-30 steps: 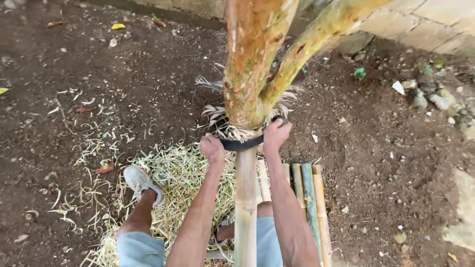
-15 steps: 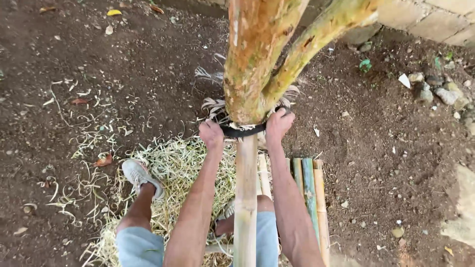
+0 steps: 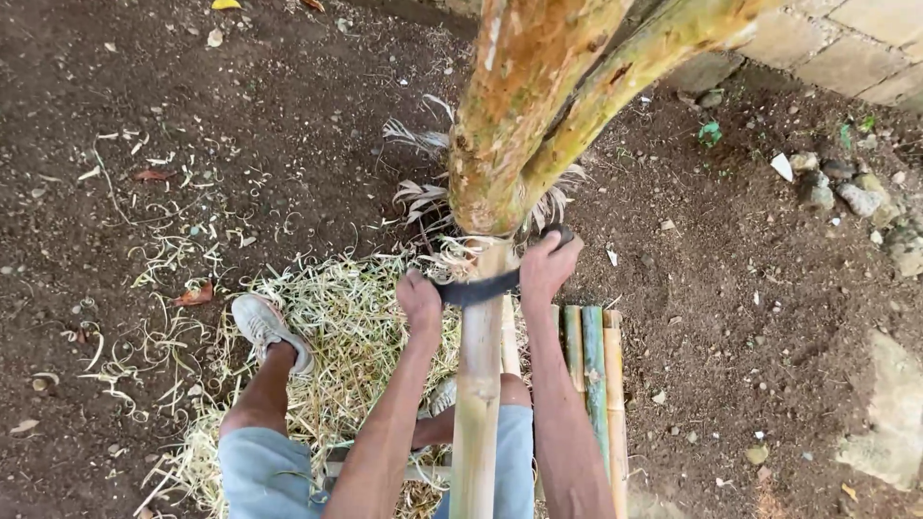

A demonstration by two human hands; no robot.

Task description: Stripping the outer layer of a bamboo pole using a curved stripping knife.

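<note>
A pale bamboo pole (image 3: 476, 404) runs up from between my knees and leans into the fork of a tree trunk (image 3: 519, 106). A dark curved blade (image 3: 478, 288) lies across the pole just below the trunk. My left hand (image 3: 419, 298) grips its left end and my right hand (image 3: 546, 269) grips its right end, slightly higher. Both fists are closed tight. Frayed pale fibres curl off the pole's top, right under the trunk.
A heap of pale bamboo shavings (image 3: 336, 317) covers the dark soil around my left shoe (image 3: 264, 327). Several cut bamboo strips (image 3: 588, 375) lie side by side right of the pole. Stones (image 3: 846, 187) and paving blocks (image 3: 865, 48) sit at the upper right.
Both hands first pushed the blade up close under the trunk, then drew it back down the pole towards me. More frayed fibre shows above the blade.
</note>
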